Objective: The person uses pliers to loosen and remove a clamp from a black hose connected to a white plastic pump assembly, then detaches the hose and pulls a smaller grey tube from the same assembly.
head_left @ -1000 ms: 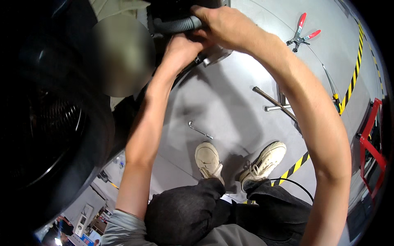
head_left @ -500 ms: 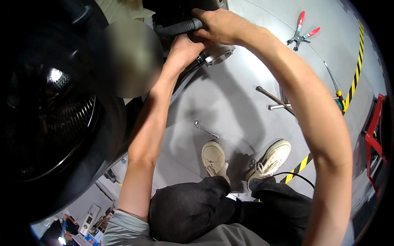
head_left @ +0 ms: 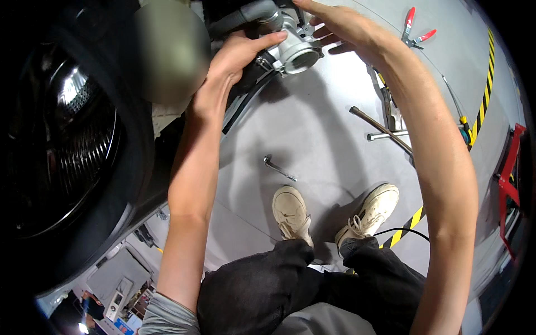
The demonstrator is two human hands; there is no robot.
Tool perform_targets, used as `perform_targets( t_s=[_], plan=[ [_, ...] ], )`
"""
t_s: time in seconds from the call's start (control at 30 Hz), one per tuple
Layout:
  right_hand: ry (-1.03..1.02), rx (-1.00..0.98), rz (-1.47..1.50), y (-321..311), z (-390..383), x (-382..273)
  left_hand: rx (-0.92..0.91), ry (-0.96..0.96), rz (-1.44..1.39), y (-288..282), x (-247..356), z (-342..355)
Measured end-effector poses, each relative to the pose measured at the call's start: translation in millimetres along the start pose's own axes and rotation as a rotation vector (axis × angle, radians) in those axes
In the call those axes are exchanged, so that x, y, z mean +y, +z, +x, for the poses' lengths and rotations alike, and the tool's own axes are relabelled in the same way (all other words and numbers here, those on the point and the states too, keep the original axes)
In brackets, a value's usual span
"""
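A silver metal housing (head_left: 298, 54) with a round mouth sits at the top of the view, joined to a dark grey hose (head_left: 234, 19) among dark vehicle parts. My left hand (head_left: 237, 53) is closed on the housing, thumb laid across its left side, other fingers partly hidden behind it. To the housing's right, my right hand (head_left: 352, 30) has its fingers spread and loosely curled, holding nothing, its fingertips near the top of the housing. A thin black hose (head_left: 239, 109) runs down below the housing.
A dark vehicle body with a lamp (head_left: 75, 151) fills the left. On the grey floor lie red-handled pliers (head_left: 413, 36), crossed metal bars (head_left: 379, 128) and a small wrench (head_left: 279, 167). A red metal frame (head_left: 508, 184) stands right; a co-worker (head_left: 75, 310) shows at lower left.
My right hand has come off the hose and opened, shifting right. My left thumb now shows over the housing, which has come further into sight.
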State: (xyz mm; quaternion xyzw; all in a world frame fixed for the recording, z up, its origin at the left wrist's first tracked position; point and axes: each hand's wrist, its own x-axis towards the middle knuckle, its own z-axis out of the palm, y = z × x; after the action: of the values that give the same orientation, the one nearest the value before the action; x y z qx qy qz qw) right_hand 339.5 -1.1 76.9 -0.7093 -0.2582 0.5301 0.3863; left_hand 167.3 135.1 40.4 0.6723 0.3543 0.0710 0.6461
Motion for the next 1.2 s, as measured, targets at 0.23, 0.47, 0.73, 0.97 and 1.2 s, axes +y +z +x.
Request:
perform_targets(
  t_s=[0.23, 0.47, 0.73, 0.97, 1.2],
  plan=[
    [-0.036, -0.247, 0.191, 26, 12, -2, -0.029, 0.101, 0.083, 4, -2, -5],
    [-0.052, -0.229, 0.199, 29, 30, 8, -0.12, 0.007, -0.211, -8, 0, -5],
    [-0.127, -0.231, 0.311, 34, 24, 6, -0.017, -0.061, -0.324, 3, -3, 8],
    [-0.253, -0.175, 0.42, 44, 30, 22, 0.02, -0.007, -0.258, 12, 2, 2],
    [-0.174, 0.049, 0.177, 40, 29, 22, 0.079, -0.047, -0.11, -3, 3, -5]
  ],
)
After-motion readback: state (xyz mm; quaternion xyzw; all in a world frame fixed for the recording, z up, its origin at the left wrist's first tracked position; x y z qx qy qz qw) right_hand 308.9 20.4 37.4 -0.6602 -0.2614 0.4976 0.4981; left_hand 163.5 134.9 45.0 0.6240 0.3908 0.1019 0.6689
